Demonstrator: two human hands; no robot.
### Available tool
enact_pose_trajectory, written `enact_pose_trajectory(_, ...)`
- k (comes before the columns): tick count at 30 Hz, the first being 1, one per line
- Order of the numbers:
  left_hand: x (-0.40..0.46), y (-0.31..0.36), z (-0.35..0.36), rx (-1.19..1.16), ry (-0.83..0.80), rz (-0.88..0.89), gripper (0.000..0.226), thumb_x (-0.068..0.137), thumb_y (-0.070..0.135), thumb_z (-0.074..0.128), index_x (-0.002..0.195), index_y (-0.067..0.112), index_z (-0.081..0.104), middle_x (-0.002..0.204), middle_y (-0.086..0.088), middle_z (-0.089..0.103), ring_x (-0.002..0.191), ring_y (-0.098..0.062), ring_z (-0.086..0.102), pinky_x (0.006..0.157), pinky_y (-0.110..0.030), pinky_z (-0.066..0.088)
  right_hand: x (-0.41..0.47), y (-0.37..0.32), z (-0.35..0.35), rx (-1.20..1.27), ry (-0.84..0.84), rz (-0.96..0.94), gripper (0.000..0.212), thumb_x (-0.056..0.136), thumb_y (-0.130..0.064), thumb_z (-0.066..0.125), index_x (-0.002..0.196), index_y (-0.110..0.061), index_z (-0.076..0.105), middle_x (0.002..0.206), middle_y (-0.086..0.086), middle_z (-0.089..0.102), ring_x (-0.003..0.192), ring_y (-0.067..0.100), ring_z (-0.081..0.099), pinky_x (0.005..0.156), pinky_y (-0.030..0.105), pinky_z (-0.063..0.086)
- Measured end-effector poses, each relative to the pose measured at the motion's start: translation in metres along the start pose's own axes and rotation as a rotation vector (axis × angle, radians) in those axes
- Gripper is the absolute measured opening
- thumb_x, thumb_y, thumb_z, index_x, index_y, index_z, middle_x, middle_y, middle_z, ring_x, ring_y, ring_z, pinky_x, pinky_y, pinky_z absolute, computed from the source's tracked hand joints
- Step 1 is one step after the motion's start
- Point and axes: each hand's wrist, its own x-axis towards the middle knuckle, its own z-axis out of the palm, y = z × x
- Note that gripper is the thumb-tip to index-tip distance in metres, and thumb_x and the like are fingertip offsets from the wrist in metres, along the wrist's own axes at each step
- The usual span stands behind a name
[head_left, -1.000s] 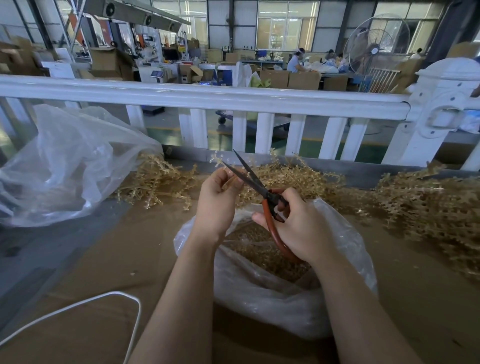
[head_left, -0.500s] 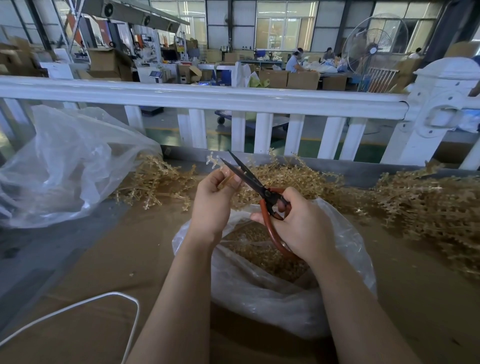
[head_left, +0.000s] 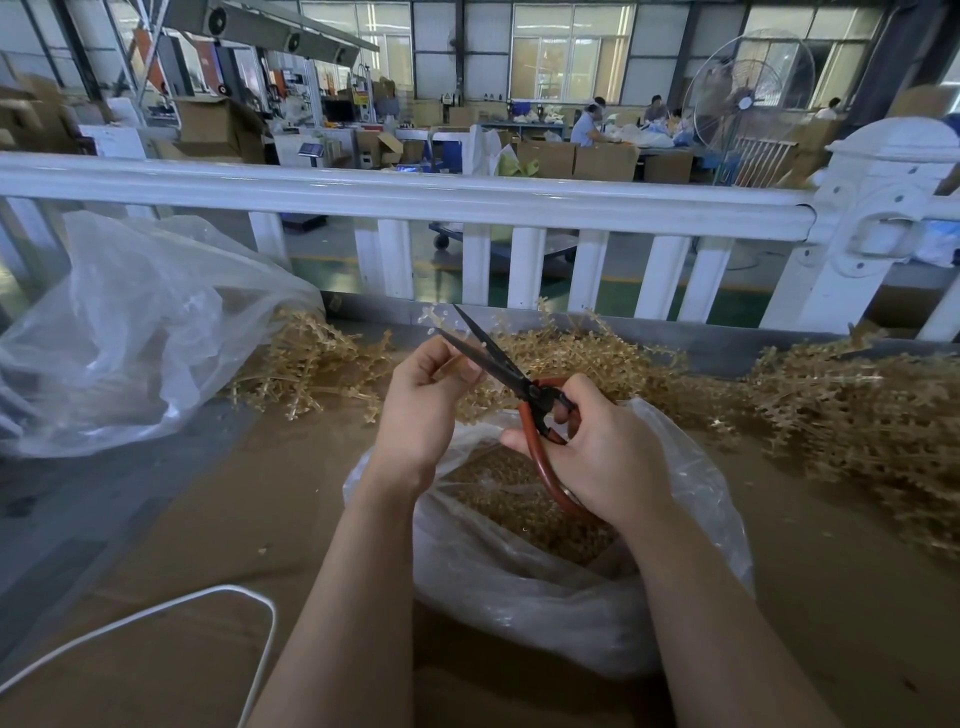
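I count 1 L hand (head_left: 415, 410), 1 R hand (head_left: 597, 457), 1 pr scissors (head_left: 524, 387), 1 held sprig (head_left: 452, 364), 2 clear bags (head_left: 130, 332) (head_left: 519, 613), 3 sprig heaps (head_left: 306, 364) (head_left: 597, 353) (head_left: 857, 415)

Body parts in view: two hands and two forearms.

The left hand (head_left: 421, 410) is bare, with the skin uncovered across the back, the knuckles and the fingers (head_left: 441, 358). The right hand (head_left: 602, 457) is bare in the same way.

The left forearm (head_left: 353, 597), left of the clear plastic bag (head_left: 519, 613), is unclothed from the wrist to the lower frame edge. The right forearm (head_left: 717, 623), over the bag's right side, is likewise unclothed. Both forearms are slim and smooth. Fingernail detail is too small to tell.
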Motion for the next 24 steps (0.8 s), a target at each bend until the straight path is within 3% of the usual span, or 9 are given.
enact_pose_trajectory(4, -0.0001, 0.0001, 0.0002, 0.013, -0.033, -0.004, 0.025, 0.095, -0.005, 0.053, 0.095, 0.013, 0.070, 0.091, 0.010, 0.072, 0.088, -0.002, 0.064, 0.077, -0.011, 0.047, 0.0006, -0.0018, -0.0017, -0.018, -0.006, -0.002, 0.063, 0.066, -0.092, 0.044, 0.084, -0.031, 0.042, 0.062, -0.017, 0.052, 0.052, -0.005, 0.050, 0.045, 0.009, 0.028)
enact_pose_trajectory(7, -0.0001, -0.0002, 0.0002, 0.017, -0.044, -0.002, 0.024, 0.095, -0.006, 0.052, 0.097, 0.011, 0.070, 0.092, 0.009, 0.073, 0.091, -0.004, 0.065, 0.080, -0.013, 0.048, 0.0011, -0.0009, -0.0011, -0.038, -0.001, -0.002, 0.067, 0.066, -0.092, 0.045, 0.084, -0.027, 0.045, 0.061, -0.016, 0.052, 0.051, -0.004, 0.049, 0.045, 0.015, 0.030)
enact_pose_trajectory(14, -0.0008, 0.0003, -0.0002, -0.014, -0.057, -0.010, 0.023, 0.095, -0.007, 0.052, 0.096, 0.010, 0.068, 0.084, 0.012, 0.070, 0.083, -0.001, 0.061, 0.076, -0.011, 0.047, 0.0002, -0.0001, -0.0001, -0.058, 0.025, -0.009, 0.065, 0.067, -0.090, 0.048, 0.081, -0.027, 0.047, 0.058, -0.015, 0.053, 0.049, -0.003, 0.049, 0.043, 0.013, 0.029)
enact_pose_trajectory(18, -0.0009, -0.0003, -0.0016, -0.021, -0.066, -0.017, 0.021, 0.095, -0.005, 0.052, 0.096, 0.009, 0.067, 0.086, 0.009, 0.069, 0.084, -0.003, 0.060, 0.078, -0.011, 0.048, -0.0002, 0.0008, 0.0015, -0.050, -0.009, -0.006, 0.067, 0.067, -0.091, 0.050, 0.087, -0.026, 0.053, 0.064, -0.015, 0.057, 0.054, -0.002, 0.055, 0.045, 0.015, 0.039)
enact_pose_trajectory(24, -0.0014, -0.0001, -0.0019, -0.019, -0.074, -0.024, 0.022, 0.095, -0.005, 0.052, 0.095, 0.012, 0.067, 0.080, 0.013, 0.068, 0.077, -0.001, 0.059, 0.076, -0.012, 0.047, 0.0001, 0.0018, 0.0017, -0.014, -0.021, 0.005, 0.062, 0.067, -0.087, 0.057, 0.080, -0.027, 0.048, 0.059, -0.016, 0.052, 0.051, -0.001, 0.053, 0.045, 0.010, 0.030)
